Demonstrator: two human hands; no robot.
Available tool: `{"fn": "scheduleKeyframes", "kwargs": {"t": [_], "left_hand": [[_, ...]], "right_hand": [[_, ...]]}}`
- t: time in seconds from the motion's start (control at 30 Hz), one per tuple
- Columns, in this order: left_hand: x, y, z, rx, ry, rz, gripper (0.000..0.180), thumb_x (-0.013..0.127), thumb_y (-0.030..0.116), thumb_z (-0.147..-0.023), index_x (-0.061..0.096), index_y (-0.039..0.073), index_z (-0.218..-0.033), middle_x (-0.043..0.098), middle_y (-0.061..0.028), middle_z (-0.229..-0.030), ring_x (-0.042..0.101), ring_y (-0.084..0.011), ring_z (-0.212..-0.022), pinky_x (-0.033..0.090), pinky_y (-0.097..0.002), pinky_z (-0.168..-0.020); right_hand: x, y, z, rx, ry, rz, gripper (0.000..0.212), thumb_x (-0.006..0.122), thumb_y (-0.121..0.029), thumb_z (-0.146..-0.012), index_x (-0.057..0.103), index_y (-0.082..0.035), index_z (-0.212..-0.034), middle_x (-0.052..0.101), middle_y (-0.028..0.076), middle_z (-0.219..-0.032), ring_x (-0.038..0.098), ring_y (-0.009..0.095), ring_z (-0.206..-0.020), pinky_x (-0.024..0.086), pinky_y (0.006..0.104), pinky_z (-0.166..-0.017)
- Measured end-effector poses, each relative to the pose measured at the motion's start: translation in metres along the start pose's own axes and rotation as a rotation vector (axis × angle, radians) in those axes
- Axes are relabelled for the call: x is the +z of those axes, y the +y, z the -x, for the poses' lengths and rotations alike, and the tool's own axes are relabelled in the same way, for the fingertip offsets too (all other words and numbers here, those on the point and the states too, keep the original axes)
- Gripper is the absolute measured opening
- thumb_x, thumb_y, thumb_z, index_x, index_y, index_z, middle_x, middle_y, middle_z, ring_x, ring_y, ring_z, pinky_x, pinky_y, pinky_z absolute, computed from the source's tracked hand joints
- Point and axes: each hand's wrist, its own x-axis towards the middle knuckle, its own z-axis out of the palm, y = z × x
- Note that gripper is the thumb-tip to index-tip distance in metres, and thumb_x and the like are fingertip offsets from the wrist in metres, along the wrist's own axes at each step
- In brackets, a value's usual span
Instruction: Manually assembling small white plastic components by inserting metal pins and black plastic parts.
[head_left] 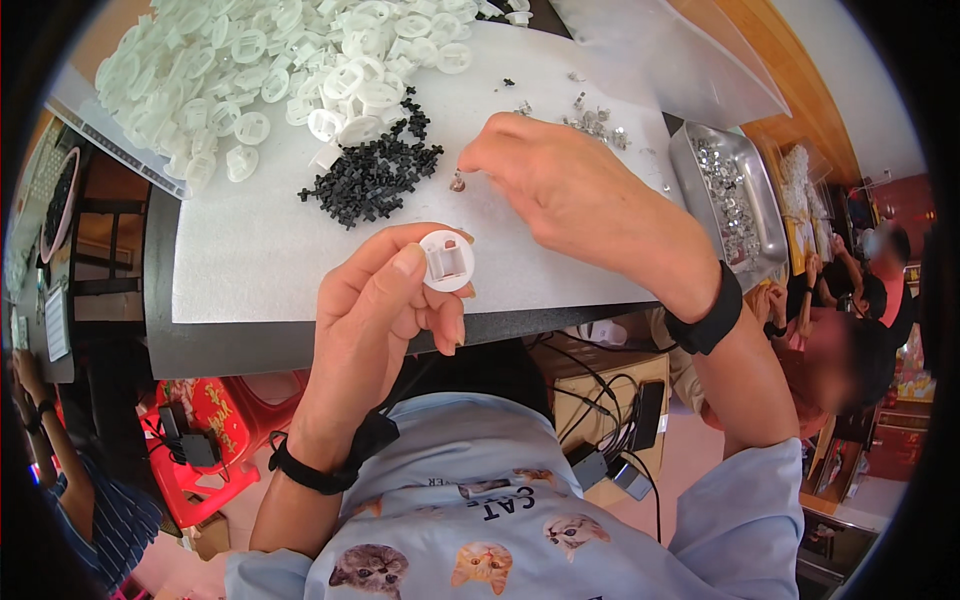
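Note:
Between the thumb and fingers of my left hand (362,300) is a white round plastic part (451,258) with a boxy, slotted middle, held just over the table's near edge. My right hand (560,185) is closed in a pinch above the white mat, and a tiny metal piece (457,184) hangs at its fingertips. Left of that hand lies a heap of small black cross-shaped pieces (370,175). Past it, a big pile of white round plastic parts (250,75) covers the far left. Loose small metal pieces (598,127) are scattered beyond my right wrist.
A white foam mat (240,285) covers the dark table (200,345). At the right edge stands a metal tray (768,215) of small metal pieces. A clear plastic sheet (680,60) lies far right. A red stool (225,420) and cables are below; other people sit at both sides.

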Motion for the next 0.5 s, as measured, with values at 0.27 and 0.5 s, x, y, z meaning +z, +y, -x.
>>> {"fn": "scheduleKeyframes", "kwargs": {"t": [0.27, 0.5], "left_hand": [[-0.004, -0.002, 0.000, 0.013, -0.050, 0.042, 0.034, 0.042, 0.021, -0.099, 0.053, -0.007, -0.115, 0.062, -0.0134, -0.087, 0.059, -0.0154, -0.065, 0.048, -0.0264, -0.056], [0.001, 0.000, 0.000, 0.014, 0.010, -0.002, 0.037, 0.038, 0.022, -0.099, 0.051, -0.008, -0.116, 0.061, -0.0147, -0.083, 0.056, -0.0153, -0.059, 0.045, -0.0241, -0.052]], "right_hand": [[0.019, -0.019, -0.014, 0.215, -0.013, 0.179, 0.008, 0.058, -0.004, -0.073, 0.061, 0.002, -0.078, 0.063, 0.019, -0.077, 0.064, 0.036, -0.074, 0.052, 0.0433, -0.063], [0.012, -0.014, -0.014, 0.328, -0.033, 0.144, 0.010, 0.058, -0.006, -0.075, 0.062, 0.003, -0.076, 0.064, 0.020, -0.074, 0.065, 0.035, -0.072, 0.051, 0.0440, -0.062]]}}
